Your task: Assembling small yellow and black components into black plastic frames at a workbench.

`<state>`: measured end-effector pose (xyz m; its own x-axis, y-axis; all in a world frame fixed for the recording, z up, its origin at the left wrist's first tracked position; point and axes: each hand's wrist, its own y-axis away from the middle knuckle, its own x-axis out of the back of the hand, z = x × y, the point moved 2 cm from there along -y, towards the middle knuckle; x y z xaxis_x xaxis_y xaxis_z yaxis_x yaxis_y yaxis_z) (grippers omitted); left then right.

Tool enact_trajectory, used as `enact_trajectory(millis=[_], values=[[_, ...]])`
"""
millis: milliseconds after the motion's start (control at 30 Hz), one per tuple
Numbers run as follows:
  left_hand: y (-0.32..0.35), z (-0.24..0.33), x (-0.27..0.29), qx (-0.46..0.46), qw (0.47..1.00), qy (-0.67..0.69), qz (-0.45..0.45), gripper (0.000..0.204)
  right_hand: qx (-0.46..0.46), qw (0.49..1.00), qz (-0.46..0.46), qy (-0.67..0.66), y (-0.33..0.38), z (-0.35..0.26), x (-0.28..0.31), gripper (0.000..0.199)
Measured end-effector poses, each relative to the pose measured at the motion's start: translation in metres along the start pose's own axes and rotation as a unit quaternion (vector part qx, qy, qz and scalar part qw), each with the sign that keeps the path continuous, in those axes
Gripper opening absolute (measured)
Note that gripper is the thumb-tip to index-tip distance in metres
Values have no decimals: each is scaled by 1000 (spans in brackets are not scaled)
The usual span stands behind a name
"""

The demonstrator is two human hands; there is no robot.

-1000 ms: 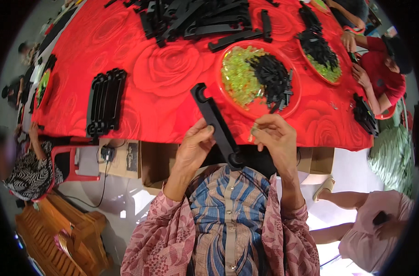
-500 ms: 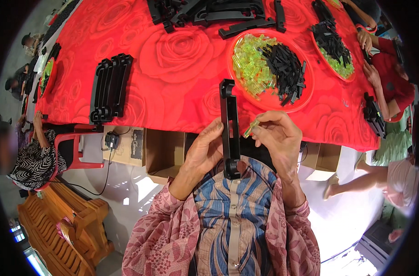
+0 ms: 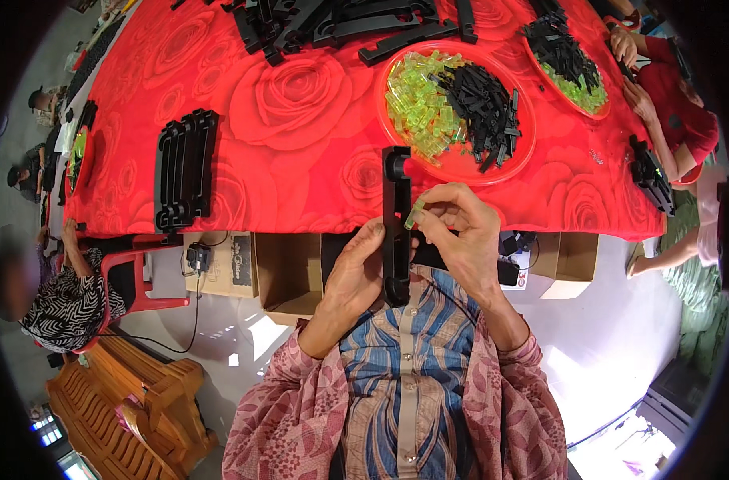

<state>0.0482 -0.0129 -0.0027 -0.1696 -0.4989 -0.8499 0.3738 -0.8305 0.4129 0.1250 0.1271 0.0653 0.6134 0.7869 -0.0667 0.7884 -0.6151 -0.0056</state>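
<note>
My left hand (image 3: pixel 356 272) grips a long black plastic bar (image 3: pixel 396 216) near its lower end and holds it upright over the table edge. With its fingertips, my right hand (image 3: pixel 460 236) presses a small translucent green clip (image 3: pixel 413 214) against the bar's right side. Just beyond the bar stands a red round tray (image 3: pixel 524 152) holding a heap of green clips (image 3: pixel 420 100) and a heap of small black parts (image 3: pixel 484 104).
The table has a red rose-patterned cloth (image 3: pixel 292 104). A stack of black bars (image 3: pixel 184 168) lies at the left, a larger pile (image 3: pixel 332 20) at the far edge. A person in red (image 3: pixel 668 104) works at the right by another tray (image 3: pixel 572 68). Cardboard boxes (image 3: pixel 288 276) sit below the table.
The black bar swung from tilted to upright. My right hand brought a green clip to its side, and both hands closed in on the bar.
</note>
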Motion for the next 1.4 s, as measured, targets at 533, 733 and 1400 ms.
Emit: enact_trajectory(millis=[533,733,1400], values=[[-1,-1,10,14,995,95,-9,31,-26,999,39,-4,0,7,6,10],[1,-2,5,10,999,37,2,30,-22,999,29,5,2,9,6,15],[-8,-16,22,-33,995,-35,88,20,77,975,29,207,9,18,-14,13]])
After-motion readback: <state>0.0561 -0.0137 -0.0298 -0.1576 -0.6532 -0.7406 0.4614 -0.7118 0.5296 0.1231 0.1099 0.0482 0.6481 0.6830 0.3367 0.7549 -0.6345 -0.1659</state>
